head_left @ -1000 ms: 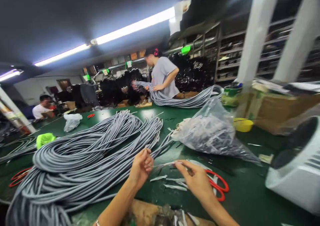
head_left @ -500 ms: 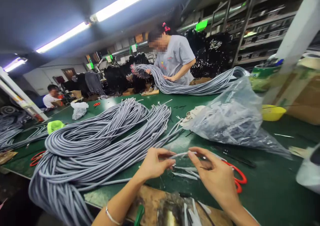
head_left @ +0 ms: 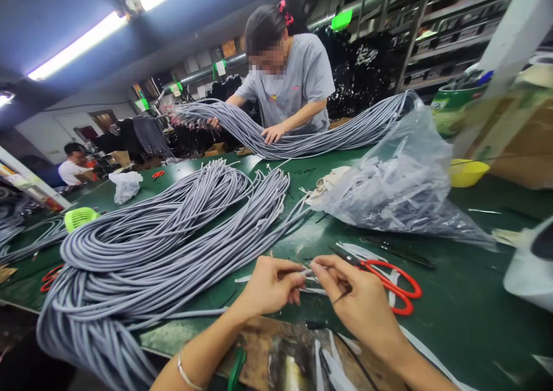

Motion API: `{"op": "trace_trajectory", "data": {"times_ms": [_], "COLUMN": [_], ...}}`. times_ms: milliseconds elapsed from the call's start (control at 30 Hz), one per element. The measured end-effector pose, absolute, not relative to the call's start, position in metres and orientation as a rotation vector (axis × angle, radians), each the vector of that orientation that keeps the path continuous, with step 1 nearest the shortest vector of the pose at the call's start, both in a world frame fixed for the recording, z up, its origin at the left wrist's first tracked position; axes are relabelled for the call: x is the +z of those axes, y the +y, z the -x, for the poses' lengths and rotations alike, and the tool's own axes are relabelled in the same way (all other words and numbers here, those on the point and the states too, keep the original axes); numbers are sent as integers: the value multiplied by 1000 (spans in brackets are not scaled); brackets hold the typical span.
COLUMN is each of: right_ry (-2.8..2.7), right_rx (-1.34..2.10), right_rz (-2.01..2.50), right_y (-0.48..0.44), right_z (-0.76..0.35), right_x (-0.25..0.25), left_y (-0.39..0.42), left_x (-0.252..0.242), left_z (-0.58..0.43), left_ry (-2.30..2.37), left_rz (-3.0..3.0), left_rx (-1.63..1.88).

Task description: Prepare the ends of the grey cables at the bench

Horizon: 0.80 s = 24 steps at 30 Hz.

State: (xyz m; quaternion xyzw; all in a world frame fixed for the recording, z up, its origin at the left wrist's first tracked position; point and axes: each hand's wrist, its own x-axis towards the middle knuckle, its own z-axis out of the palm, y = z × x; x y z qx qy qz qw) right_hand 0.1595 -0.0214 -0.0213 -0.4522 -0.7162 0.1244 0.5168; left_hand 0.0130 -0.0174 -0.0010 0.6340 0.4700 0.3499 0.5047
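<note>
My left hand (head_left: pixel 274 284) and my right hand (head_left: pixel 356 290) face each other over the green table, fingertips pinched close together. Between them shows a short pale-grey cable end (head_left: pixel 307 272), gripped from both sides. Its finer detail is too small to make out. One grey cable (head_left: pixel 190 315) runs along the table and passes behind my left forearm. Pale plastic strips (head_left: pixel 313 291) lie beneath my fingers. Beside my right hand rest red-handled scissors (head_left: pixel 395 281), with another white strip across the handles.
A large bundle of grey cables (head_left: pixel 173 247) covers the table's left side. A clear bag of scraps (head_left: pixel 389 195) stands at right. Below my hands sits a wooden board with a metal piece (head_left: pixel 289 371). Across the table, a person (head_left: pixel 298 80) handles another cable bundle.
My fingertips have drawn closer together on the cable end. My right hand has shifted left, uncovering more of the scissors. The co-worker's cable bundle has moved left, and the view has tilted down.
</note>
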Motion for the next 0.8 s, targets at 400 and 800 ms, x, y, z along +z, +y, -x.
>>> {"op": "trace_trajectory", "data": {"times_ms": [400, 800], "right_ry": [-1765, -1888], "right_rx": [-115, -600], "right_rz": [1144, 1053], "right_y": [-21, -22], "right_z": [-167, -171], "right_x": [-13, -4], "left_y": [-18, -24], "left_x": [-2, 2], "left_z": [-13, -11], "left_ry": [1082, 1220], "left_rz": [-1529, -1888], "left_rx": [862, 954]}}
